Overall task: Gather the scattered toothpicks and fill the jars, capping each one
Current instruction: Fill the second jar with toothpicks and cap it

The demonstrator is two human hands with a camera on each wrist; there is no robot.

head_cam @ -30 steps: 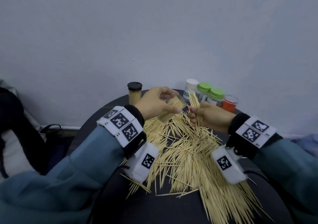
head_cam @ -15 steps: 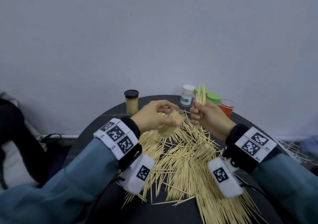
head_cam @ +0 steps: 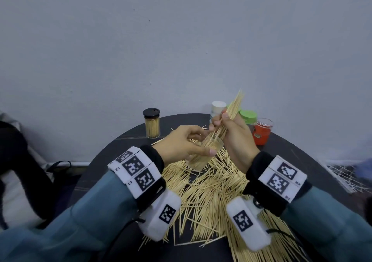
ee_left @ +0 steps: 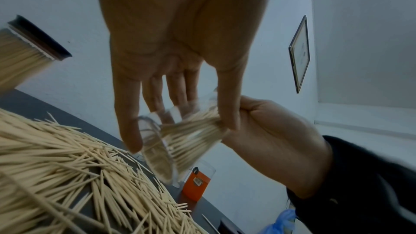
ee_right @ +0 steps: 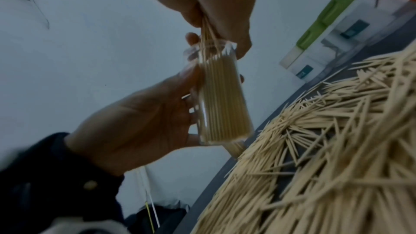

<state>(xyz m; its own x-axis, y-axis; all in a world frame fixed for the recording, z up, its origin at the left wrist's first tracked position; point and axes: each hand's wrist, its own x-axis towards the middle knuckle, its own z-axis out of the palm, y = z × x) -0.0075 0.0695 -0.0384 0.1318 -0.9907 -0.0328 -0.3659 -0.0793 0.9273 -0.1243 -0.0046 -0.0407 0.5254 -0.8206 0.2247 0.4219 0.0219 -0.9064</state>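
A loose heap of pale wooden toothpicks [head_cam: 211, 191] is spread over the round dark table [head_cam: 128, 141], too many to count. Just above the heap's far part, 1 clear plastic jar [head_cam: 203, 153], tilted and partly filled, is gripped by the curled fingers of the left hand [head_cam: 181, 143]. At the jar's mouth, 1 bundle of toothpicks [head_cam: 231, 110] is pinched by the right hand [head_cam: 233, 137]. Beyond the jar, 1 black-capped full jar [head_cam: 152, 124] stands to the left; 1 white-capped container [head_cam: 217, 105], 1 green-capped container [head_cam: 248, 117] and 1 orange container [head_cam: 261, 133] stand to the right.
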